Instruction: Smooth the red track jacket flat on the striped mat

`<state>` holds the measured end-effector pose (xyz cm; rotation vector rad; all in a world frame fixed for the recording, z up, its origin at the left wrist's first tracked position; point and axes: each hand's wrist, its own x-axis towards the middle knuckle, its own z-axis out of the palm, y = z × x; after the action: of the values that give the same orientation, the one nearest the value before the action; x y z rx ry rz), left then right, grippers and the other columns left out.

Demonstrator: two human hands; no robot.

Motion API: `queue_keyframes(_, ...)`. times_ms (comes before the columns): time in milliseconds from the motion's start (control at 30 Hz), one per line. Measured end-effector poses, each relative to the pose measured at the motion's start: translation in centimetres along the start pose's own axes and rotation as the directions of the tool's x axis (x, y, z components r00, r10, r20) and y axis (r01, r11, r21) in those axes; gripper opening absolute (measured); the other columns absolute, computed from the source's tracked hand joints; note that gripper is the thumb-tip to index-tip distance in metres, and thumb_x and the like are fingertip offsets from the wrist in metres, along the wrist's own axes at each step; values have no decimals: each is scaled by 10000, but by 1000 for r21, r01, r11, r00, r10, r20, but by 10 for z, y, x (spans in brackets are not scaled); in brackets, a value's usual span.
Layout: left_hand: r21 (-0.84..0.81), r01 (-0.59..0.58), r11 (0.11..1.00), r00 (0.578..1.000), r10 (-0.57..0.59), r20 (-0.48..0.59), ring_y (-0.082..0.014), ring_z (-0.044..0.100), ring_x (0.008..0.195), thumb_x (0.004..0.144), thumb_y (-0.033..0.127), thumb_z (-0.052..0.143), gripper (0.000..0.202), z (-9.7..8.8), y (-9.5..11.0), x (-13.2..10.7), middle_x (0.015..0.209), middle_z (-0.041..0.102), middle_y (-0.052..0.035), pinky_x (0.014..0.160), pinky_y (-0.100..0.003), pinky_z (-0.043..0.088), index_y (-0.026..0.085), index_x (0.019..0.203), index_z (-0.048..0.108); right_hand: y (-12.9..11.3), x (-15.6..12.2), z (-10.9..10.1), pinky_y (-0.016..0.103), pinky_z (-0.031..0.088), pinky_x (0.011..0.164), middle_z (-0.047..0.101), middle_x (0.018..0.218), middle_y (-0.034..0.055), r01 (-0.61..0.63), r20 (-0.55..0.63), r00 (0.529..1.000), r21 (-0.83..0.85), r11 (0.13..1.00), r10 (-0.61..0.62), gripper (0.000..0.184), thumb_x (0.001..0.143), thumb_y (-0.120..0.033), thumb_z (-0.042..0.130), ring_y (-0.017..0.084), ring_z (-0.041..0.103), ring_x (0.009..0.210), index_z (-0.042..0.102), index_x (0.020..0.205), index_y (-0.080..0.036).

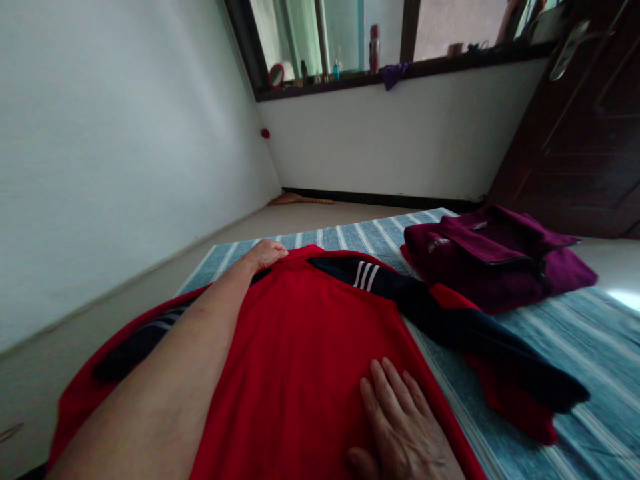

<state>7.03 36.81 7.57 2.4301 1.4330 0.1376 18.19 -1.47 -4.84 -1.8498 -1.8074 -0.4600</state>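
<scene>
A red garment (pixel 300 347) with dark navy sleeves and white stripes lies spread on a blue-and-white striped mat (pixel 575 347). My left hand (pixel 265 255) reaches to the far top edge of the garment, fingers curled over the cloth there. My right hand (pixel 405 427) lies flat on the near right part of the red cloth, fingers stretched out. One navy sleeve (pixel 450 313) runs off to the right across the mat.
A folded maroon garment (pixel 495 257) sits on the mat at the far right. A white wall rises at the left, a dark wooden door (pixel 585 133) at the right. A windowsill (pixel 400 70) at the back holds bottles and small items.
</scene>
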Motion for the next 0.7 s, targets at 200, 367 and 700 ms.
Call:
queue_keyframes(200, 74, 47, 996, 999, -49, 22, -178, 624, 810, 911, 439, 515, 344, -6, -6, 4, 839, 643, -8, 766, -353, 505, 121, 847, 630, 0, -2, 1, 495, 501, 907, 531, 1329, 142, -17, 31, 999, 16, 1000, 16, 630, 841, -664, 469, 338, 502, 1217, 598, 1220, -177)
queue_keyframes(367, 117, 39, 992, 999, -41, 16, -171, 615, 796, 905, 415, 534, 310, -5, -9, 4, 833, 631, -5, 752, -346, 504, 123, 849, 623, 1, -4, 3, 505, 491, 919, 517, 1342, 146, -16, 48, 999, 26, 1000, 14, 617, 839, -636, 499, 348, 489, 1227, 589, 1239, -175)
queue_keyframes(700, 123, -30, 992, 999, 35, -41, -154, 585, 730, 910, 382, 522, 286, -1, -14, -2, 748, 593, 20, 690, -297, 469, 127, 823, 615, 1, 0, -2, 498, 520, 898, 516, 1337, 150, -15, 88, 996, 18, 1000, 13, 647, 824, -673, 495, 356, 501, 1213, 624, 1212, -171)
